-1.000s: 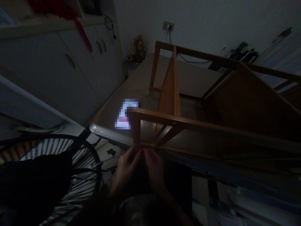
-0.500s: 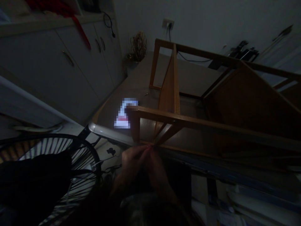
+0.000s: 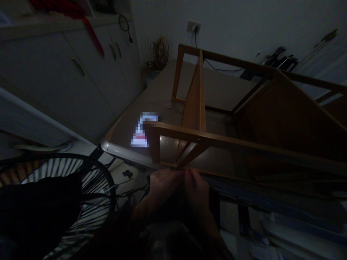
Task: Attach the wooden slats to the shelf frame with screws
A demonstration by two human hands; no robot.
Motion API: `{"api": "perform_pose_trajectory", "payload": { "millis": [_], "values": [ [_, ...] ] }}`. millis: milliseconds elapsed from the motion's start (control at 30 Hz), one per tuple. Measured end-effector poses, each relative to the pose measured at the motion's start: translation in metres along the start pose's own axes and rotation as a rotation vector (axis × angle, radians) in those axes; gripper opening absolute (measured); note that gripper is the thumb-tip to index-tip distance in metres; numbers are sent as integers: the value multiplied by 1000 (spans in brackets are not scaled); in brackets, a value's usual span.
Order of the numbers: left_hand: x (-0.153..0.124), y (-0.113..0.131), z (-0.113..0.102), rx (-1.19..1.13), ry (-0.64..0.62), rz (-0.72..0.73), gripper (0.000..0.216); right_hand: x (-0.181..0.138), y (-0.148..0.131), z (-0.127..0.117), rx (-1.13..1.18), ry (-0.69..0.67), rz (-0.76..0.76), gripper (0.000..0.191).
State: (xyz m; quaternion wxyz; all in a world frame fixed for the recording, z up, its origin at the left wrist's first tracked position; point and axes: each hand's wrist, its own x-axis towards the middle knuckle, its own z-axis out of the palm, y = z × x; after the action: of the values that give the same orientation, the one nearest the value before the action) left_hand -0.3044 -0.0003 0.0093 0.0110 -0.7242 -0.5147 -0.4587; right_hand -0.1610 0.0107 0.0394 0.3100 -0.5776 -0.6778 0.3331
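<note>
Wooden frame (image 3: 230,144) is sitting on the table (image 3: 130,124), long side running along the near edge, and is looking largely put together: rails are meeting at the visible corner, panels are spanning between them, and a small hole or fastener head is showing in the near upper rail. Not seeing enough to judge what's left; the lower joint by the hands is hiding in shadow. Left hand (image 3: 165,184) and right hand (image 3: 197,187) are resting just below the frame's near lower rail, fingers curling inward, tips close together. Can't tell if they're gripping anything; too dark. A small slim object (image 3: 168,108) is lying loose beyond the near rail, and a bright blurred-out screen (image 3: 139,141) is glowing by the frame's corner. Room is running very dim: pale cabinets (image 3: 94,57) are lining the left, red cloth (image 3: 93,38) is hanging over them, dried plant (image 3: 159,54) is standing in the corner, corded chair (image 3: 104,171) is sitting lower left.
</note>
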Motion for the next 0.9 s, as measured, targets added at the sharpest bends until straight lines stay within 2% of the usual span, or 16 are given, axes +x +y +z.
{"api": "perform_pose_trajectory", "payload": {
  "millis": [67, 133, 200, 267, 367, 433, 567, 767, 900],
  "values": [
    [-3, -1, 2, 3, -35, 15, 14, 1, 2, -1, 8, -17, 13, 35],
    [-9, -1, 4, -49, -66, -71, 15, 1, 5, 0, 45, -35, 26, 35],
    [-16, 1, 6, -113, -68, -237, 13, 0, 7, 0, 61, -39, 41, 35],
    [-24, 4, 6, -198, -38, -472, 15, -2, 8, 0, 45, -30, 59, 35],
    [-31, 8, 4, -432, -48, -785, 20, -5, 8, 1, 2, -13, 86, 36],
    [-31, 11, 3, -602, -100, -893, 21, -6, 9, 1, -35, -17, 108, 38],
    [-25, 13, 5, -750, -125, -984, 28, -8, 12, 3, -139, -56, 142, 43],
    [-19, 11, 6, -711, -167, -964, 29, -8, 12, 8, -367, -106, 140, 46],
    [-18, 13, 4, -690, -161, -941, 29, -11, 13, 11, -239, -64, 146, 37]
  ]
}}
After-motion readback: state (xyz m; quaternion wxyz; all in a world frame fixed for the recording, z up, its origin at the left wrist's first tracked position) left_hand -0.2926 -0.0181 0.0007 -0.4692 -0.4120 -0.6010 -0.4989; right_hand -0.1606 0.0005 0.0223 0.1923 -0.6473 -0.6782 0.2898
